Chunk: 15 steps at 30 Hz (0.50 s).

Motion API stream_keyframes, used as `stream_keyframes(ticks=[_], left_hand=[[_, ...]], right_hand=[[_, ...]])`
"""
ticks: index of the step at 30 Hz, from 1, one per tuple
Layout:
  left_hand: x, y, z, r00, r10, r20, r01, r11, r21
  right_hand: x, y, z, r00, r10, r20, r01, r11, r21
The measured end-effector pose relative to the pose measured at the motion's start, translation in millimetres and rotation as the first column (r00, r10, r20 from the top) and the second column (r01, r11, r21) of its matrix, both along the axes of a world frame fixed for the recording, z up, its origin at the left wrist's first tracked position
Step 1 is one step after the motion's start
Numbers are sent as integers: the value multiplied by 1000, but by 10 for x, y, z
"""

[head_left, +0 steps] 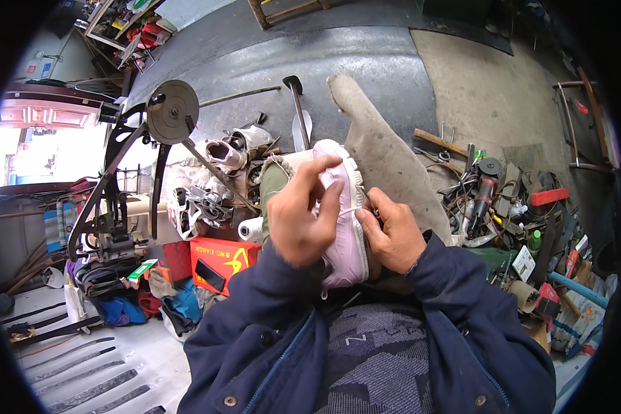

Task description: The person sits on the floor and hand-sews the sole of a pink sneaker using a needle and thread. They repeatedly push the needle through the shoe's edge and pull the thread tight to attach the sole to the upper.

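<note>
A pale pink sneaker [348,248] with a white sole lies on its side in my lap, toe pointing away from me. My left hand [300,214] is over the shoe's upper, fingers bent, with a gap between thumb and forefinger. Part of the upper is hidden beneath it. At the right edge of the sole, my right hand [392,233] is closed in a pinch. A thin white thread [350,210] runs across the shoe's side to those fingertips. Beneath the shoe a stained beige cloth [386,148] covers my right leg.
To the left stands a black hand-cranked machine with a round wheel [173,112]. A red-orange shoebox [224,259] carries a dark phone [210,275], near a white thread spool [251,229]. Several shoes [225,154] lie beyond. Tools and an angle grinder [486,196] crowd the right side.
</note>
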<state>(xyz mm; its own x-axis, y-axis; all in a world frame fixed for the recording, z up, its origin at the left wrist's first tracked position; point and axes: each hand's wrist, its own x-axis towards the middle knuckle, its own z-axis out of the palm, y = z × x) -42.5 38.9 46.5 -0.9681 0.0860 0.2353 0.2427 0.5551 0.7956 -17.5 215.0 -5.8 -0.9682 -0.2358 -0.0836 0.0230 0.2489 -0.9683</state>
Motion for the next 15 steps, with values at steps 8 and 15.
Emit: stream_keyframes(ticks=[8, 15], left_hand=[[1226, -465, -8, 998, -46, 52, 51, 994, -93], [1709, -1140, -356, 942, 267, 201, -157, 885, -438]], right_hand=[[-14, 16, 25, 998, 59, -23, -56, 994, 90], [-4, 53, -1, 997, 27, -65, -25, 999, 38]])
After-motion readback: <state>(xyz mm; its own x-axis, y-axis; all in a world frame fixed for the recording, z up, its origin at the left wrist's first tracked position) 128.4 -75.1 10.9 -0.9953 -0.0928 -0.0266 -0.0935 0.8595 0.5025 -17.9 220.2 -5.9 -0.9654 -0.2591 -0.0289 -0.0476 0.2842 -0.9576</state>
